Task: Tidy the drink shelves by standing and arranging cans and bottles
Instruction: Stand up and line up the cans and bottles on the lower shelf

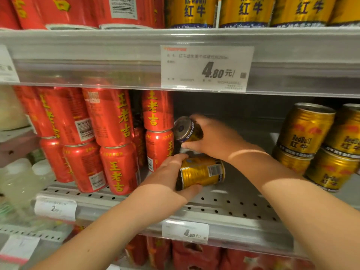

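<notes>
My left hand (165, 178) grips a gold Red Bull can (202, 173) that lies on its side just above the perforated middle shelf (224, 203). Right above it, my right hand (212, 139) holds a second gold can (187, 130), tilted with its end facing left toward the red cans. Both cans are in the gap between stacked red cans (116, 141) on the left and stacked gold Red Bull cans (311, 147) on the right.
The upper shelf carries red cans (78, 10) and gold cans (247, 10), with a 4.80 price tag (206, 68) on its rail. Pale bottles (23, 178) stand at far left. Red packs (194, 256) sit on the shelf below.
</notes>
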Motion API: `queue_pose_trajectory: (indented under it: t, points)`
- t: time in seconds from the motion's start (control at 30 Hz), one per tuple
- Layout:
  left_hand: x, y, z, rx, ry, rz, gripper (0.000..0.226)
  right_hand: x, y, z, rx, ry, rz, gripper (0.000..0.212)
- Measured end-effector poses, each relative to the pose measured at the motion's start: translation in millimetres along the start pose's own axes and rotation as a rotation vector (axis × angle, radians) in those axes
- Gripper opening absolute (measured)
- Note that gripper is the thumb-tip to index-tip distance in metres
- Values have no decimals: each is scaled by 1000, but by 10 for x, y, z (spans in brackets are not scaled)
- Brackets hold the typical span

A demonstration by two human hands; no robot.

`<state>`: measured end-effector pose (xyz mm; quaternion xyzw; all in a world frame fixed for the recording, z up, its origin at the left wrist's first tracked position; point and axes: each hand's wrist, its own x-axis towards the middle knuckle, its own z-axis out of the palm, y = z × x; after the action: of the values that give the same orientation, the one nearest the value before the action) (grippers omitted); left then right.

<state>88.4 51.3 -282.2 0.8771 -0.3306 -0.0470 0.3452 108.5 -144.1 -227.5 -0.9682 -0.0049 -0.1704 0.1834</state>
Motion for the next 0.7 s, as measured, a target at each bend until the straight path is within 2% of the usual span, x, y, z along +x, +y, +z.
queue_pose_trajectory:
  t: [0.13,0.23,0.33,0.43,0.5,0.6,0.7]
  points:
    - [-26,68,-44,-68,-15,1,74,-391,30,-85,156,98,114,67]
    - [-82,76,-56,-36,-39,45,73,-689,72,-152,318,227,106,56]
    - [-121,60,-50,-85,-57,39,70,-876,107,-216,372,336,169,53]
    - [-111,51,-49,-107,-60,18,68,-1016,144,-261,398,335,254,57]
    - [-91,43,-44,-121,-59,-10,67,-1118,170,-303,423,314,283,52]
    - [-58,26,-37,-188,-62,-59,79,-1290,162,-367,522,284,281,41]
    - [-27,59,-37,-240,-71,-92,72,-1454,163,-374,503,249,305,51]
